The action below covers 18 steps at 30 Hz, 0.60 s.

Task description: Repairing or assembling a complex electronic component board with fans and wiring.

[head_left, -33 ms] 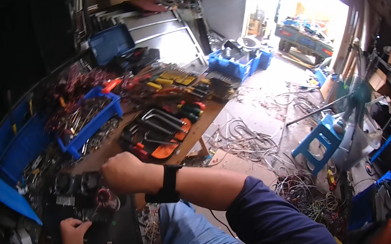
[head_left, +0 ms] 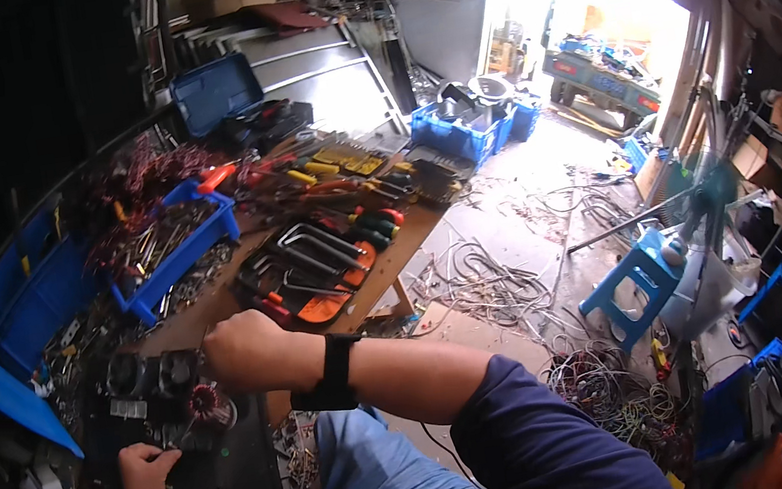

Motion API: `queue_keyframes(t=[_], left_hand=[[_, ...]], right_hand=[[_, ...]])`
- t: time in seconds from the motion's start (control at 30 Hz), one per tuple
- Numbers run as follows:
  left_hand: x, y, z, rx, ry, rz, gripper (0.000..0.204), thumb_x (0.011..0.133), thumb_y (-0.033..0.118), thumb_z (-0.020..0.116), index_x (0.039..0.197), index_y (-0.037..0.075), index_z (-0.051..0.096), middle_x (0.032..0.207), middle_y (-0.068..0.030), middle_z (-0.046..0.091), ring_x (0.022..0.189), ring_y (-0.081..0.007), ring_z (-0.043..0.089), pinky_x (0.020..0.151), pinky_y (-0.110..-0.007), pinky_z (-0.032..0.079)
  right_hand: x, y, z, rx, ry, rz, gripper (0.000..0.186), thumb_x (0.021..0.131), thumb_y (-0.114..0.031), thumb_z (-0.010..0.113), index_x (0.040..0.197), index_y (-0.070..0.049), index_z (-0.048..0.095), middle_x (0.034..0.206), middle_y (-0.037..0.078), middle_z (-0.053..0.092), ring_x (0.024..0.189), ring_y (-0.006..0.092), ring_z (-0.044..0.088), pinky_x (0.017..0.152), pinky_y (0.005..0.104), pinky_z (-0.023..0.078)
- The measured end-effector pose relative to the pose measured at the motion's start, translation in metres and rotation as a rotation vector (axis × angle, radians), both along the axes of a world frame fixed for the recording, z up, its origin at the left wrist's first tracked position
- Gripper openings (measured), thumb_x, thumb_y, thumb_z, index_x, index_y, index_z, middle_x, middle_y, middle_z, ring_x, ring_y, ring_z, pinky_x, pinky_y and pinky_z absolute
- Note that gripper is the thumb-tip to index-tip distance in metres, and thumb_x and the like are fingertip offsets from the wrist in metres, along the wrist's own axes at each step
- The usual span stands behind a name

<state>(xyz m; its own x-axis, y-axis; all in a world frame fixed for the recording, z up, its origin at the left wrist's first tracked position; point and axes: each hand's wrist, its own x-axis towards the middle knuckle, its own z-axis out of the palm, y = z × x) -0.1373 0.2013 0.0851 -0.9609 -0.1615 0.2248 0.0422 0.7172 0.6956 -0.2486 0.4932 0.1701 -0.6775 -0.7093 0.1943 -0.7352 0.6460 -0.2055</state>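
Observation:
My right hand [head_left: 250, 349], a black band at its wrist, is closed in a fist above the dark work surface. Whatever it may grip is hidden beneath it. Just below that fist is a copper-wound coil [head_left: 211, 407]. Beside the coil sit two dark round parts, like small fans [head_left: 125, 373], and a pale ribbed block [head_left: 128, 407]. My left hand [head_left: 147, 475] is nearer me, low on the left, with its thumb and fingers pressed together by the edge of these parts. What lies between its fingers is too small to make out.
Beyond my hands are a blue bin of metal pieces [head_left: 175, 256], hex keys in an orange-and-black holder [head_left: 313, 266] and several hand tools [head_left: 340, 176]. A blue stool [head_left: 630, 290] stands right, near tangled wires [head_left: 601, 395] on the floor. Blue crates [head_left: 465, 127] sit farther back.
The view has shifted slightly, so the bench and room sit a little further left. Both hands keep nearly the same place and closed shape.

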Motion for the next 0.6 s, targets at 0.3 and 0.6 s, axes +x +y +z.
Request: queue_keyframes(t=[0.3, 0.6], left_hand=[[0.000, 0.001, 0.003, -0.094, 0.008, 0.009, 0.026, 0.064, 0.012, 0.082, 0.064, -0.007, 0.064, 0.055, -0.0152, 0.057, 0.053, -0.0185, 0.056, 0.052, -0.033, 0.041], [-0.008, 0.022, 0.020, -0.076, -0.099, -0.076, 0.036, 0.073, 0.030, 0.080, 0.074, -0.004, 0.069, 0.061, -0.0213, 0.059, 0.051, -0.0276, 0.057, 0.055, -0.037, 0.043]], right_hand=[[-0.045, -0.022, -0.014, -0.024, -0.173, -0.041, 0.027, 0.093, -0.027, 0.051, 0.098, -0.011, 0.073, 0.094, 0.016, 0.070, 0.091, 0.0345, 0.068, 0.077, 0.0448, 0.055], [-0.048, -0.040, 0.003, 0.087, -0.214, -0.183, 0.036, 0.088, -0.034, 0.058, 0.107, -0.005, 0.070, 0.101, 0.018, 0.070, 0.094, 0.0359, 0.067, 0.082, 0.0435, 0.054]])
